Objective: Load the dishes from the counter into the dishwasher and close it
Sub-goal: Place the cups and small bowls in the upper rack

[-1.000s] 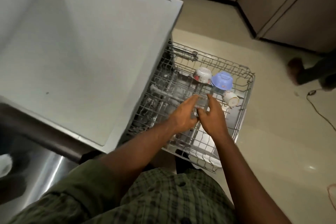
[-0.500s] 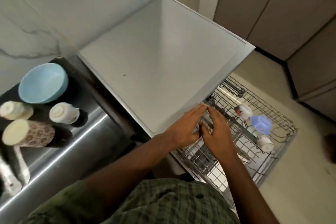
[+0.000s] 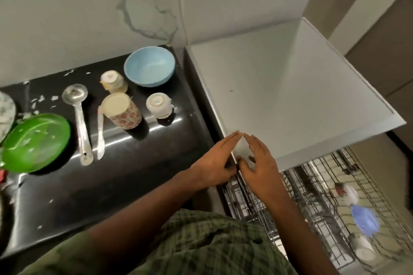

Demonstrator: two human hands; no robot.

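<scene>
The white flat-topped dishwasher [image 3: 279, 87] fills two o'clock, its pulled-out wire rack [image 3: 330, 196] at four o'clock holding a blurred lilac bowl [image 3: 365, 219] upside down, likely for draining. The black glossy counter [image 3: 134, 176] spreads toward nine o'clock, with the dishes left to load: a green round plate [image 3: 33, 143], a pale blue bowl [image 3: 149, 66], a floral cup [image 3: 121, 110], a steel ladle [image 3: 77, 116]. At centre, the left hand [image 3: 214, 163] and right hand [image 3: 259, 167] meet fingertip to fingertip, fingers straight, holding nothing, seemingly between loads.
</scene>
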